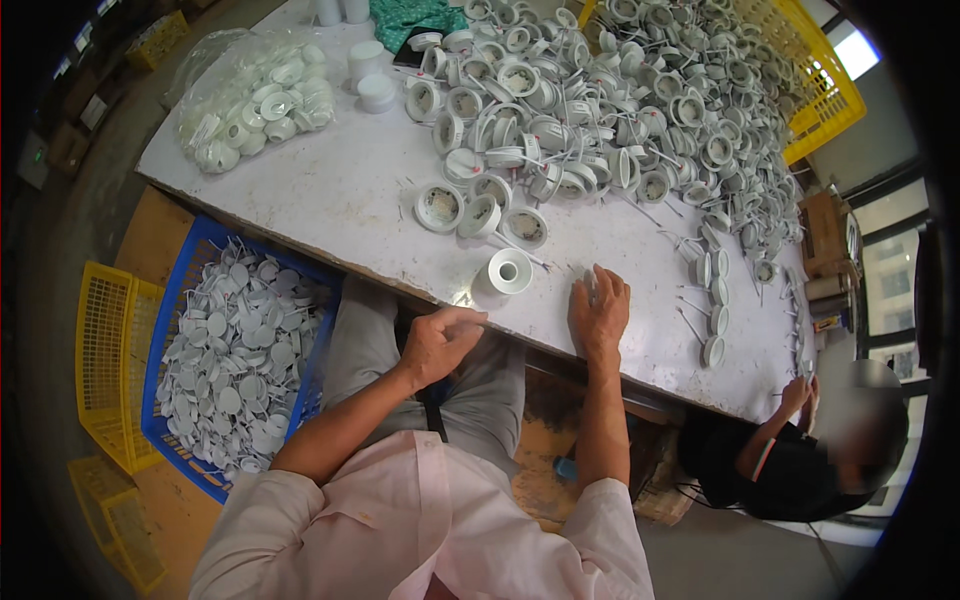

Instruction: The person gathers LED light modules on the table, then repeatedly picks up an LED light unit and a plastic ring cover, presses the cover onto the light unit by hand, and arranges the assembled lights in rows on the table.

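I see the cup point(510, 271) nr the surface's point(360, 190) front edge, btwn L hand point(440, 346) (fingers curled, can't tell if clamped on anything) & R hand point(600, 312) (empty, fingers slightly apart), so I'd steady it lightly, well off that edge.

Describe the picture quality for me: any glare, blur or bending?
In the head view, the corners fall to black and the windows bend along the fisheye rim; in the head view, a bright patch glares beside the yellow basket; in the head view, the co-worker's head is smeared, while the left hand and right hand look fairly sharp.
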{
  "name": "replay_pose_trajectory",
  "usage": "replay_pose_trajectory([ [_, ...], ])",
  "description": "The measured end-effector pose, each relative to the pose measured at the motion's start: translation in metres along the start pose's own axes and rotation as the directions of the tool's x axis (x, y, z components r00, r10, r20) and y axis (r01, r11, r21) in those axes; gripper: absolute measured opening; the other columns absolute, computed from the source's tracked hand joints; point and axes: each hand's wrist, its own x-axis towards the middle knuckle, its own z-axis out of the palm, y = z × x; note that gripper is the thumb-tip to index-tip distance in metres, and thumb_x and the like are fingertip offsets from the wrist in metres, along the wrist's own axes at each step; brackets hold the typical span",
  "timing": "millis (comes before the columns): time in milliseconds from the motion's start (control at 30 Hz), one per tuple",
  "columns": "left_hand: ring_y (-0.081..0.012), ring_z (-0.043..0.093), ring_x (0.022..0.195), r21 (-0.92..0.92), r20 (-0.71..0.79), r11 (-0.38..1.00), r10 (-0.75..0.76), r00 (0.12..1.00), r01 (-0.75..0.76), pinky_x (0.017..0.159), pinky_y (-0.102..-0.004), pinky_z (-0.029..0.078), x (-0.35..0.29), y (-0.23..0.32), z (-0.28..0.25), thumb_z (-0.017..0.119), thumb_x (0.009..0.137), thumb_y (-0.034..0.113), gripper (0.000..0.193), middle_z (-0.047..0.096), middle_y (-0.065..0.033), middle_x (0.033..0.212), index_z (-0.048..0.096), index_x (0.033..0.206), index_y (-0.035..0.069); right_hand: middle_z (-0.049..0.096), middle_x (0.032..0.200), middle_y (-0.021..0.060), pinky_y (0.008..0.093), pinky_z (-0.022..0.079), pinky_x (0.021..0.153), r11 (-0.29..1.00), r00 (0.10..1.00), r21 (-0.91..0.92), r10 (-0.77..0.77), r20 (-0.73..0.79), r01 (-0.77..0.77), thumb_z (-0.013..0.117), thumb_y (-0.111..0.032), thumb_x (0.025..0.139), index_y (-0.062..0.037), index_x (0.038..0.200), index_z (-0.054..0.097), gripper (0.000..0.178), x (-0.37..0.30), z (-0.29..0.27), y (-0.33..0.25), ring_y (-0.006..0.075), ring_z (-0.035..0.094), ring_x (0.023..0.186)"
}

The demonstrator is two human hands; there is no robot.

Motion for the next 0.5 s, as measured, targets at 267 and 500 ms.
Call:
replay_pose_trajectory([
  [267,-0.0096,0.064,0.079,0.070,-0.115,0.997,0.033,0.993,-0.025,0.071,-0.0225,0.050,0.000,-0.011,-0.013,0.063,0.084,0.005,0.021,0.069,-0.0068,0.092,0.065,0.104,0.001,0.056,0.112,0.0170,0.0435,0.042,0.090,0.998,0.996,0.054,-0.036,0.080,0.032,0.067,-0.010,0.073,-0.0022,0.115,0.058,0.044,0.002,0.010,-0.017,0.0342,0.051,0.103],
  [500,-0.0185,0.062,0.085,0.435,-0.403,0.892,0.315,0.859,-0.123,0.073,-0.0279,0.049,0.062,0.013,-0.069,0.072,0.074,0.009,0.045,0.064,-0.0145,0.108,0.059,0.117,0.005,0.050,0.124,0.0204,0.0453,0.037,0.099,0.986,0.991,0.157,-0.068,0.117,0.049,0.069,-0.012,0.070,-0.0031,0.128,0.049,0.062,-0.012,0.001,-0.001,0.0364,0.045,0.115],
])
